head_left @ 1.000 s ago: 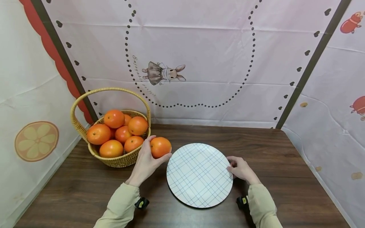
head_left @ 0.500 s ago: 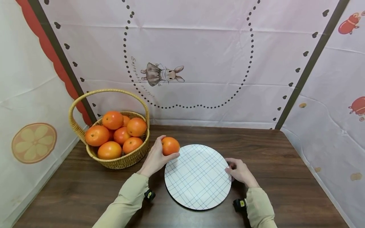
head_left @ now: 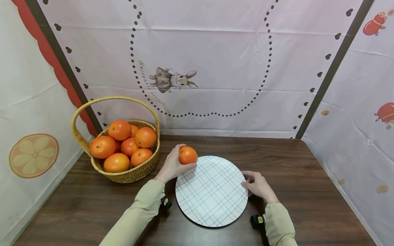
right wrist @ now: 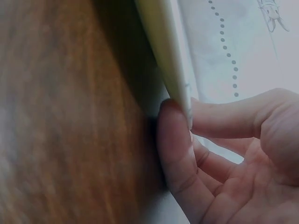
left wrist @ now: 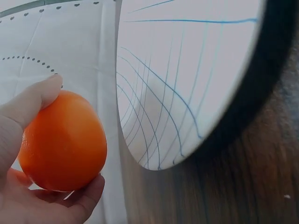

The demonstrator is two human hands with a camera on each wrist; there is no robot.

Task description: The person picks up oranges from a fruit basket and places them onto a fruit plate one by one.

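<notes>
Between thumb and fingers, my left hand grips an orange at the back-left rim of a round white plate with a blue grid pattern. In the left wrist view the orange has thumb on one side and fingertips on the other. My right hand pinches the plate's right rim. From the right wrist, the plate's edge shows between the thumb and a finger placed on its underside. A wicker basket of several more oranges stands left of the left hand.
The basket's tall arched handle rises above its fruit. Under everything is a dark wood table, bounded by printed cloth at the back and both sides. A dark device is strapped at each wrist.
My left hand has carried the orange rightward from beside the basket to the plate's back-left rim. The right hand keeps its pinch on the plate; the head view has shifted slightly.
</notes>
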